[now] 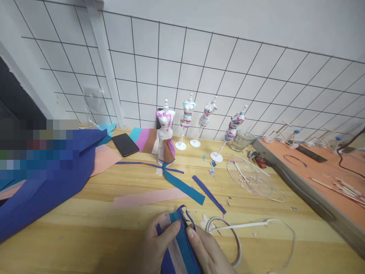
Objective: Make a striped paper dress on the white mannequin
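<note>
A piece of crepe-like paper or cloth (180, 249), striped blue, pale pink and teal, is held upright at the bottom middle. My left hand (159, 241) is closed around its left side, thumb across the front. Against its right edge is my right hand (207, 249), closed, with a slim dark blade like that of scissors (184, 222) at its fingertips; any handles are hidden. A thin blue sliver (189, 216) curls off the top edge. Just beyond lie a teal strip (185, 188), a pink strip (149, 198) and a blue strip (209, 195).
Small white dress forms stand at the back; one (166, 131) wears a brown and purple skirt. Left are a phone (125, 144) and a large blue sheet (74, 171). Right are a tape roll (238, 243), a clear round dish (248, 177), a glass jar (242, 141) and an orange-topped tray (313, 163).
</note>
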A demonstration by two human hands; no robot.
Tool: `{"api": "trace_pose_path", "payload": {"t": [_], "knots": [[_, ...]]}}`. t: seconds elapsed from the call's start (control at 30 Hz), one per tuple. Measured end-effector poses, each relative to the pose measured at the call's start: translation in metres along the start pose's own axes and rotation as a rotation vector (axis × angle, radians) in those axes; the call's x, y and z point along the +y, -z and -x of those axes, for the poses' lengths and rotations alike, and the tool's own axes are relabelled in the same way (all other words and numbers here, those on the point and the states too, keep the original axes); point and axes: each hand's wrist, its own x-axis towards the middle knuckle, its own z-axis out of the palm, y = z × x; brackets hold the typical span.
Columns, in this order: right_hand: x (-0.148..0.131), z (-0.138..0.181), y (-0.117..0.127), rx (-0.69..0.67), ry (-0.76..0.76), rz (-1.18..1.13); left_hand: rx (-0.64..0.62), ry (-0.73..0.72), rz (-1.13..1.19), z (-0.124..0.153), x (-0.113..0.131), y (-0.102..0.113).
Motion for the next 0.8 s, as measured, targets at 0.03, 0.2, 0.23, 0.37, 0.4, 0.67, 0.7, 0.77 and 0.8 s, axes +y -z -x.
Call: {"api": "trace_pose_path", "payload": {"t": [0.03, 0.2, 0.23, 0.37, 0.4, 0.67, 0.7, 0.77, 0.8], "knots": [[0.0, -0.001, -0.001, 0.005, -0.012, -0.006, -0.002, 0.001, 0.005, 0.0, 0.0, 0.0], [0.001, -0.003, -0.002, -0.015, 0.028, -0.047, -0.014, 0.002, 0.004, 0.0, 0.001, 0.0], [0.002, -0.003, -0.002, -0.012, 0.023, -0.047, -0.017, 0.002, 0.006, 0.0, 0.001, 0.0], [0.001, -0.004, 0.0, -0.012, 0.014, -0.051, -0.041, 0.016, 0.024, 0.0, 0.001, 0.0], [-0.001, -0.004, 0.0, -0.019, 0.027, -0.059, -0.049, 0.021, 0.031, 0.001, 0.001, 0.0], [-0.003, -0.004, 0.0, 0.044, -0.027, -0.166, -0.054, 0.051, 0.075, -0.001, 0.004, 0.0], [0.0, -0.005, 0.0, 0.018, -0.079, -0.22, -0.057, 0.057, 0.086, -0.001, 0.005, 0.001], [0.007, -0.009, 0.001, -0.053, -0.169, -0.342, -0.068, 0.068, 0.128, -0.003, 0.008, 0.002], [0.009, -0.012, 0.003, -0.076, -0.189, -0.386, -0.076, 0.074, 0.155, -0.003, 0.01, 0.003]]}}
